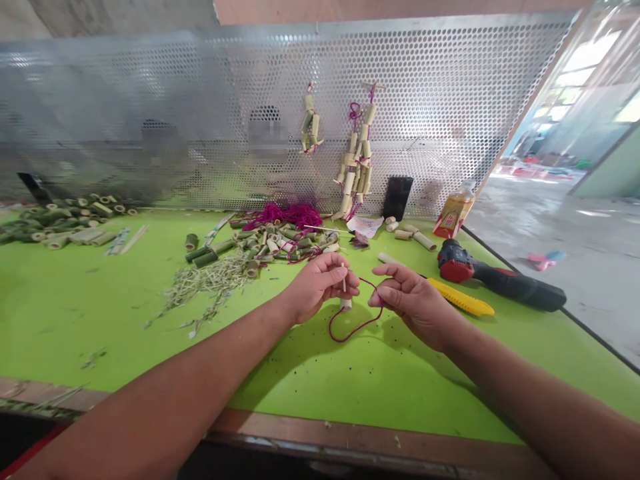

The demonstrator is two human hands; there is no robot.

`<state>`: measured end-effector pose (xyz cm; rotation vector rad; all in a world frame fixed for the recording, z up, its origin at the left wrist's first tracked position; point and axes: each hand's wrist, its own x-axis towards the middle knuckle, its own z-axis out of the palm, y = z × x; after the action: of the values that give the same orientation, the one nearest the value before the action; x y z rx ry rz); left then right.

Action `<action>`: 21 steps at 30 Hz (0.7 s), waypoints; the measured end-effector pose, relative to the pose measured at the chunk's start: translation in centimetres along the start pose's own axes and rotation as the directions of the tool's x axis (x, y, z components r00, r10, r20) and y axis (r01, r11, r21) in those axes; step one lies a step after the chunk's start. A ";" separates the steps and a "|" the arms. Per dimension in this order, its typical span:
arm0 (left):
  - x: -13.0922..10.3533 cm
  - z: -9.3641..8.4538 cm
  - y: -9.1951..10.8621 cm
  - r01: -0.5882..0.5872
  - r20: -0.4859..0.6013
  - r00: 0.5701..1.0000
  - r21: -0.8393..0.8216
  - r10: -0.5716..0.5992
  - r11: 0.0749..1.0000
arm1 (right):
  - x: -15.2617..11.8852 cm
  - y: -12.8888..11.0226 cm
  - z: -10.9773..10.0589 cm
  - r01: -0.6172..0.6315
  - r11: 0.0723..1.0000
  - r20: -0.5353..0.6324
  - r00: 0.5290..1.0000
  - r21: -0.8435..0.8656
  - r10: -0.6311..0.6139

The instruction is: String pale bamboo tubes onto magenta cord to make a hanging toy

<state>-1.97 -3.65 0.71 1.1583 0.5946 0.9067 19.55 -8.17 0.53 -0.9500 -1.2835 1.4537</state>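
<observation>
My left hand (327,283) is closed around a short pale bamboo piece (346,303), with a thin light stick (344,277) standing up between thumb and fingers. From the bamboo a purple cord (345,339) loops down and over to my right hand (413,297). There my thumb and forefinger pinch the cord, and its loose end points back toward the left hand. Just beyond the right hand lie a yellow utility knife (465,298) and a pale bamboo tube (389,259), partly hidden by the fingers.
Behind my hands lie cut bamboo pieces (285,240), purple cord (295,215) and shavings (200,283). Strung bamboo figures (357,153) hang on the perforated metal panel (440,87). To the right are a power tool (500,277), a bottle (454,210) and a phone (398,198).
</observation>
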 end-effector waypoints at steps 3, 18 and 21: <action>0.0 0.2 -0.1 -0.003 0.035 0.999 0.045 0.002 0.999 | 0.0 -0.1 0.0 0.027 1.000 -0.041 0.999 -0.001 -0.027; -0.3 0.6 -0.9 -0.259 0.275 0.961 0.840 0.037 0.477 | -0.4 -3.0 -1.0 0.167 0.981 -0.208 0.968 0.101 -0.143; -0.2 0.4 -0.6 -0.373 0.389 0.919 0.814 0.058 0.446 | -0.4 -4.1 -2.4 0.107 0.993 -0.119 0.987 -0.052 -0.112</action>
<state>-1.52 -4.09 0.24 2.3518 0.6766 0.5664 22.54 -7.94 4.27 -0.9680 -1.2632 1.2676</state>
